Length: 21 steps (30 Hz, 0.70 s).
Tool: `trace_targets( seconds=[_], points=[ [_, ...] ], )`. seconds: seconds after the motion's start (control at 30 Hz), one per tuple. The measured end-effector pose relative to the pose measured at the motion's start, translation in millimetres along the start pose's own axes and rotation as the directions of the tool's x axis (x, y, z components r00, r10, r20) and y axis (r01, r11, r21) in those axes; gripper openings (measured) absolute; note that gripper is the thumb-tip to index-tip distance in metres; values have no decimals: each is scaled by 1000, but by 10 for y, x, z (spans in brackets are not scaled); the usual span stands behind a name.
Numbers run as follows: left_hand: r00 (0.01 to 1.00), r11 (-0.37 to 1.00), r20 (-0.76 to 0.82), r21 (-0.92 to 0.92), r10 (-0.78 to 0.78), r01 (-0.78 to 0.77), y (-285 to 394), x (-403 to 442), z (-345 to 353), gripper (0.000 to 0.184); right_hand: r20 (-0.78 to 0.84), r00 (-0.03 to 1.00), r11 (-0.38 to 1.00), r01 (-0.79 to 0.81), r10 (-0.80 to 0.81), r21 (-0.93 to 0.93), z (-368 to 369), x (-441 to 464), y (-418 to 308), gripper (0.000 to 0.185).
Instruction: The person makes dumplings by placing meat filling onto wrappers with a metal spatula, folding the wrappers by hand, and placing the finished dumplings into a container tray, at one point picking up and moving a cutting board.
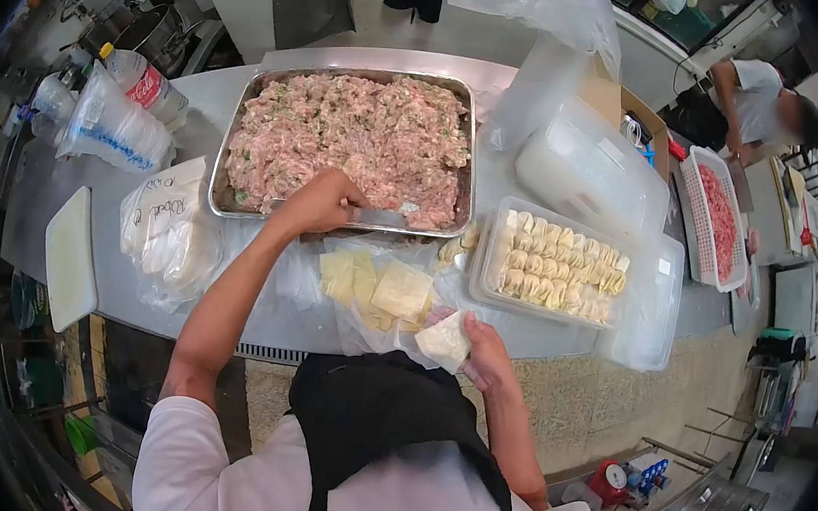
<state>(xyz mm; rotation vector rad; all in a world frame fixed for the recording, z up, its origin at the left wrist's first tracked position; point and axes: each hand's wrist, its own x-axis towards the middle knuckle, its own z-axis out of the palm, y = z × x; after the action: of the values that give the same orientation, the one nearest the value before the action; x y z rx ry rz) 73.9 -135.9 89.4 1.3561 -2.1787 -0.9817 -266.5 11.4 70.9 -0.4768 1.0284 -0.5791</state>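
Note:
My left hand (321,202) is closed around a flat metal spatula (380,217) at the near edge of a steel tray (472,168). Pinkish ground meat (342,131) flecked with green fills the tray. Lower right, my right hand (488,356) holds a pale dough wrapper (444,340), its fingers partly hidden beneath. Between my hands, loose yellowish wrappers (401,290) lie on plastic film. Rows of folded dumplings (558,260) sit in a clear plastic container (495,285) to the right.
A marked plastic bag (168,222), a white cutting board (71,257) and a cola bottle (145,82) are on the left. Translucent boxes (590,169) stand at the right. Beyond, a person (754,102) is near a white basket (707,225) of meat.

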Motion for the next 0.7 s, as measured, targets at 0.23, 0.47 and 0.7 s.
trace_targets(
  seconds=[0.23, 0.47, 0.7],
  points=[
    [958, 913, -13, -307, -285, 267, 57, -164, -196, 23, -181, 965, 960, 145, -191, -240, -60, -85, 136, 42],
    [941, 870, -61, -405, -331, 280, -16, -335, -207, 20, 17, 901, 892, 425, -433, 157, 91, -306, -81, 40],
    [937, 769, -68, -593, -343, 239, 96, -479, -82, 21, -40, 938, 806, 317, -344, 499, 354, 328, -129, 47]
  ],
)
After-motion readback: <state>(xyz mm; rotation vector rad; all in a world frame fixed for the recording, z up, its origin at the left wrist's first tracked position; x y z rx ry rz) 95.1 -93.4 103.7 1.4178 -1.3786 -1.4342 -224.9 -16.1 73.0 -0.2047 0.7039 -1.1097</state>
